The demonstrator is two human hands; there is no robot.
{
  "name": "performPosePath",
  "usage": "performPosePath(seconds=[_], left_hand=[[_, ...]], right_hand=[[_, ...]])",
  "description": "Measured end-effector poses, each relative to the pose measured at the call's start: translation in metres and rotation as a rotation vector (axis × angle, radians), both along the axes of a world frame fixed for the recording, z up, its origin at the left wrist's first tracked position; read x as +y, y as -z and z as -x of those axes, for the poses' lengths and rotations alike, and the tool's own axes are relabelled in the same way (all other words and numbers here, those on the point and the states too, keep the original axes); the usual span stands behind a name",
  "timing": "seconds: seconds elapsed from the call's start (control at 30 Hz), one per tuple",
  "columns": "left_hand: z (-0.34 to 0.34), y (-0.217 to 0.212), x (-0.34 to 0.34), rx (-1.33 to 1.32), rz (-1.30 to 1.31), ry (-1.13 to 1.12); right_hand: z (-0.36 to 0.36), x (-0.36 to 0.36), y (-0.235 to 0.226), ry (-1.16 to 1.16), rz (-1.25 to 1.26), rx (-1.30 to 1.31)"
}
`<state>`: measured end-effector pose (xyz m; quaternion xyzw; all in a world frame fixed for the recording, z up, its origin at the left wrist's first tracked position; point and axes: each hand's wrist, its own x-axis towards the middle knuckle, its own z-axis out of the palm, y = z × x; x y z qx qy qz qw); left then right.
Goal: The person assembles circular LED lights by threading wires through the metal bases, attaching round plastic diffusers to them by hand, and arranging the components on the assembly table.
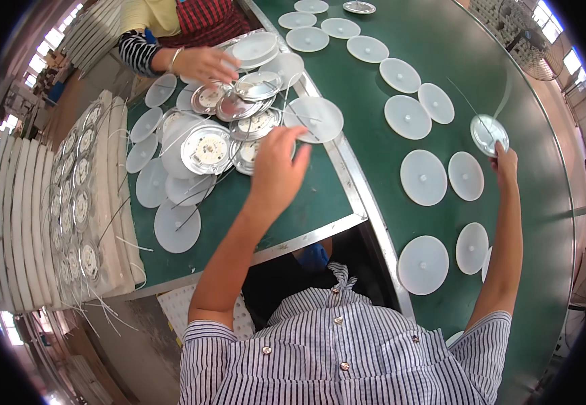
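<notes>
At the far right, my right hand (505,164) is closed on the rim of a shiny round metal lamp base (487,134) with thin wires rising from it. The base is held over the green table, with its silver back showing. My left hand (280,169) has thumb and fingers apart beside a pile of lamp parts; its fingertips reach the lower edge of a translucent white disc cover (320,118), and I cannot tell whether they touch. Left of that hand lie metal lamp bases with round light boards (208,148), partly overlapping, with loose wires across them.
White disc covers (424,177) lie spread along the green table (509,236). A metal edge strip (360,182) divides it from the left worktop. A co-worker's hand (205,65) reaches over the pile. A foam tray of lamp bases (107,223) stands at left; a fan (536,54) is at far right.
</notes>
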<state>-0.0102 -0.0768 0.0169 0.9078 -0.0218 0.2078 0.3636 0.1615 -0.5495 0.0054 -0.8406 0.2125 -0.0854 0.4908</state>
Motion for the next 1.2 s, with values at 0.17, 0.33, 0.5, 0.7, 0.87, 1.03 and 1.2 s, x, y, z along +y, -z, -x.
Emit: performPosePath(seconds=[0.17, 0.33, 0.5, 0.7, 0.87, 1.03, 1.2], left_hand=[[-0.06, 0.01, 0.043, -0.144, -0.679, -0.179], [-0.105, 0.017, 0.068, -0.033, -0.793, -0.207], [-0.123, 0.019, 0.076, 0.091, -0.684, -0.081], [-0.094, -0.01, 0.089, -0.099, -0.71, 0.016], [-0.037, -0.064, 0.068, -0.256, -0.186, -0.238], [0.002, -0.096, 0.043, -0.496, 0.24, -0.203], [0.047, -0.089, 0.058, -0.45, 0.361, -0.186]], right_hand=[[-0.01, -0.03, 0.026, 0.081, 0.298, 0.284], [0.053, 0.027, -0.077, -0.127, 0.718, 0.176], [0.108, 0.111, -0.108, -0.345, 0.447, -0.216], [0.119, 0.153, -0.091, -0.652, 0.485, -0.248], [0.142, 0.187, -0.093, -0.921, 0.258, -0.119], [0.16, 0.237, -0.079, -1.265, 0.162, -0.166], [0.174, 0.278, -0.07, -1.501, 0.267, -0.121]])
